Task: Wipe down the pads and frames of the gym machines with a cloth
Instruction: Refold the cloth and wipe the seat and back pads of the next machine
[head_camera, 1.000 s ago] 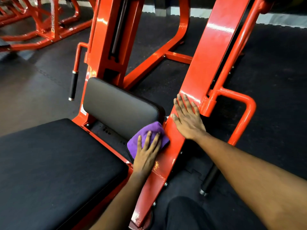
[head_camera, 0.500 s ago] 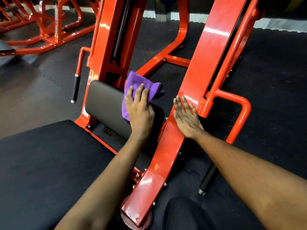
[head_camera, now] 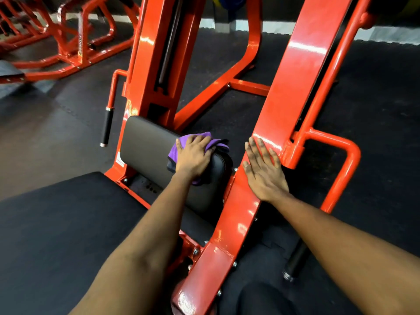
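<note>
A purple cloth [head_camera: 214, 142] lies over the top right corner of the small black back pad [head_camera: 145, 146] of an orange gym machine. My left hand [head_camera: 193, 155] presses flat on the cloth, fingers draped over the pad's upper edge, so most of the cloth is hidden. My right hand [head_camera: 263, 171] rests flat, fingers spread, on the sloping orange frame beam [head_camera: 295, 87] just right of the pad. The large black seat pad [head_camera: 56, 223] fills the lower left.
An orange side handle with a black grip [head_camera: 106, 126] hangs left of the back pad. A bent orange handle bar [head_camera: 341, 155] and a black grip [head_camera: 295, 262] stick out right of the beam. More orange machines [head_camera: 75, 42] stand at the top left on dark rubber flooring.
My left hand swept the cloth from the pad's lower right corner up its face to the top edge, where it now presses. My right hand stayed on the beam.
</note>
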Motion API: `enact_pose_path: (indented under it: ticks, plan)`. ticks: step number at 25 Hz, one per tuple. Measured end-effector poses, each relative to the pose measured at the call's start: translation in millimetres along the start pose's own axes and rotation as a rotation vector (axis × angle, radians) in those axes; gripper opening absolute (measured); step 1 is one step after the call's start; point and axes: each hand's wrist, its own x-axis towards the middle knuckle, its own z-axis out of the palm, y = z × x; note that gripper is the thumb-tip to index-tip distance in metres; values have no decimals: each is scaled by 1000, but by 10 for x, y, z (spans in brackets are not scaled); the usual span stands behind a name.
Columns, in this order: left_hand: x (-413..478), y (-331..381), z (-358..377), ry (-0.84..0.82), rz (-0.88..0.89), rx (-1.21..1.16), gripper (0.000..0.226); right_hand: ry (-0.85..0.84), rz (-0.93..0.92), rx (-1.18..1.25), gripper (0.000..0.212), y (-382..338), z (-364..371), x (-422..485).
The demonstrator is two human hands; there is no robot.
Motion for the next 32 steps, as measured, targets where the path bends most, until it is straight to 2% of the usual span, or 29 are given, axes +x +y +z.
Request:
enact_pose_path:
  ticks: [5,10,15,17,20,23,25,28,32]
  plan:
    - [168,-43,-65,-1,-139,-23,40,-8,3,-53,64,-22,16,3]
    - [-401,341,291,221,-46,-157,36,-56,-7,-16,67,-4,-31,22]
    - [-935,477,548,343,-25,-346,49,-83,3,-53,69,-12,-39,30]
    - [-1167,436,684,475,-190,-516,47,-78,2,-68,69,-8,-48,24]
    - [-1413,310,778,758,-782,-875,38,-100,-2,-86,67,-4,-47,36]
    - [-1512,418,700,722,-1170,-1097,37,-106,-2,-107,66,-16,-42,21]
    - [-1418,467,698,677,-1282,-1152,37,-93,-6,-114,65,-3,-32,38]
    - [-1241,216,721,637,-1315,-1088,41,-76,0,-129,65,-39,-34,5]
    - [-872,-438,595,641,-1346,-968,46,80,245,47,62,-553,-40,206]
